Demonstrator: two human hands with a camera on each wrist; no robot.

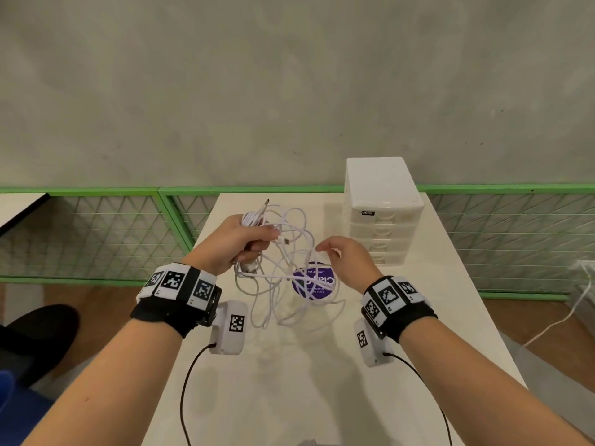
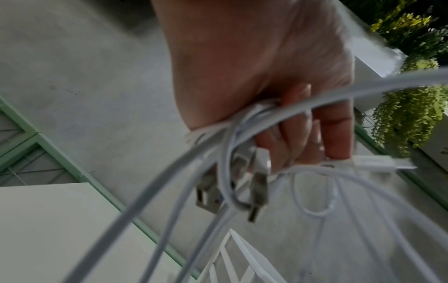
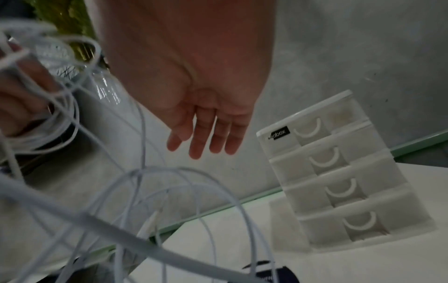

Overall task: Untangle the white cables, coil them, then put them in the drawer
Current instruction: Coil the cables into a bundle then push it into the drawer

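Note:
A tangle of white cables [image 1: 289,252] hangs above the white table [image 1: 322,381], its lower loops trailing onto the tabletop. My left hand [image 1: 238,243] grips a bunch of strands and several plugs [image 2: 257,183] in its fist, lifted over the table. My right hand [image 1: 341,255] hovers just right of the tangle with its fingers [image 3: 206,141] straight and relaxed, holding nothing; whether a fingertip touches a strand is unclear. The white drawer unit [image 1: 383,214] stands at the back right of the table, its several drawers [image 3: 334,176] all closed.
A round purple sticker [image 1: 314,281] lies on the table under the cables. A green mesh fence [image 1: 96,233] runs behind the table, below a grey wall. Another white table [image 1: 19,204] stands at far left. A dark shoe [image 1: 38,336] is at lower left.

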